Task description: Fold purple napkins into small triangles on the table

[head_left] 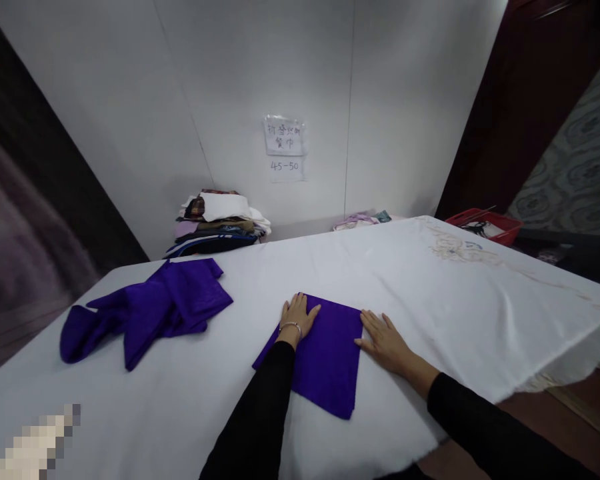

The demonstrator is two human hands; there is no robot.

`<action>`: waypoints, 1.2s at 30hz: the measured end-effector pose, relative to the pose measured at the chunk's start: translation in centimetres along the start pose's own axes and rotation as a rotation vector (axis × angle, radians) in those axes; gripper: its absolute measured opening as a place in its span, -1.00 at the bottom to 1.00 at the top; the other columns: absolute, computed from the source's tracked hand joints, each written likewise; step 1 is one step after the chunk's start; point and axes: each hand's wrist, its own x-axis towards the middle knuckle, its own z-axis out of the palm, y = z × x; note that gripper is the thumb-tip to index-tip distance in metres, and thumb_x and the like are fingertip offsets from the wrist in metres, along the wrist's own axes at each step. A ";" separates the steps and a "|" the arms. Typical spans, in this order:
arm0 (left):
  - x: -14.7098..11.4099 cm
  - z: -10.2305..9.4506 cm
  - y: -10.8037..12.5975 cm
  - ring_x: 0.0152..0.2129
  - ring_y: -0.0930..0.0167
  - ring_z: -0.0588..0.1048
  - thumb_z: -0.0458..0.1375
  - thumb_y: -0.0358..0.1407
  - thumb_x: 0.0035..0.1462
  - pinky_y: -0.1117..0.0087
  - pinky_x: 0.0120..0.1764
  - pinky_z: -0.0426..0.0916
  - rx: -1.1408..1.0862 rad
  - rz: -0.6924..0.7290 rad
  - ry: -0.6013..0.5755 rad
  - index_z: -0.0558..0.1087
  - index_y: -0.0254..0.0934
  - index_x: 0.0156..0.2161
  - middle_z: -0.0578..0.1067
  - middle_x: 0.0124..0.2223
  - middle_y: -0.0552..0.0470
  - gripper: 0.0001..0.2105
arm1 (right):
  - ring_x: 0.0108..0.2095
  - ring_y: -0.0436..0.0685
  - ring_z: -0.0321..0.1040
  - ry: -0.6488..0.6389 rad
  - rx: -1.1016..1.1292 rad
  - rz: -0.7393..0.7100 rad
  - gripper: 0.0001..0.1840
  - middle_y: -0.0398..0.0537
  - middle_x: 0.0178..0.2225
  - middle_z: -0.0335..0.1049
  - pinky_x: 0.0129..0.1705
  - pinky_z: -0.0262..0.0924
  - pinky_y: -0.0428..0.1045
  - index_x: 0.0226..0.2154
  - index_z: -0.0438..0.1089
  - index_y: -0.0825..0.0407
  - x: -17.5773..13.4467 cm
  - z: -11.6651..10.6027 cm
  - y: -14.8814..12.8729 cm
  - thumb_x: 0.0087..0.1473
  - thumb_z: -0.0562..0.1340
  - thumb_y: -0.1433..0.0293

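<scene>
A purple cloth napkin [327, 360] lies folded into a flat, roughly square shape on the white-covered table [240, 407]. On its far left corner rests my left hand [299, 319], palm down with fingers stretched out; a thin bracelet circles the wrist. My right hand [386, 341] lies flat at the far right edge, its fingertips touching the cloth's corner and side. Neither hand grips anything. Part of the napkin's left side is hidden under my left hand and sleeve. Further left sits a loose, crumpled heap of purple cloth [175, 303].
Behind the table's far edge stands a stack of folded clothes [223, 223], with a smaller cloth pile [360, 221] to its right. A red basket [505, 230] is at the far right. Handwritten paper signs [285, 148] hang on the wall. A pixelated patch covers the lower left.
</scene>
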 end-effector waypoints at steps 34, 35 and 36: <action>-18.5 -1.1 -3.9 0.21 0.16 -0.15 -0.21 0.15 0.06 0.00 0.17 -0.20 0.085 -0.145 0.026 0.00 -0.41 0.22 -0.07 0.27 -0.20 -0.23 | 0.24 0.17 -0.29 -0.264 0.122 -0.726 -0.28 0.04 0.24 -0.17 0.20 -0.54 0.19 0.22 -0.13 0.03 11.7 1.1 -14.4 0.14 -0.16 -0.03; -18.5 -1.1 -3.9 0.21 0.16 -0.15 -0.21 0.15 0.06 0.00 0.17 -0.20 0.086 -0.148 0.026 0.00 -0.42 0.22 -0.07 0.27 -0.20 -0.23 | 0.24 0.17 -0.28 -0.254 0.115 -0.711 -0.27 0.04 0.24 -0.16 0.20 -0.53 0.19 0.22 -0.13 0.04 12.3 1.1 -14.0 0.14 -0.17 -0.04; -18.5 -1.2 -3.9 0.21 0.17 -0.15 -0.21 0.15 0.06 0.01 0.17 -0.21 0.089 -0.151 0.024 0.00 -0.43 0.22 -0.08 0.27 -0.20 -0.22 | 0.24 0.17 -0.28 -0.243 0.107 -0.697 -0.26 0.04 0.24 -0.16 0.20 -0.52 0.20 0.22 -0.12 0.04 12.8 1.1 -13.7 0.13 -0.17 -0.04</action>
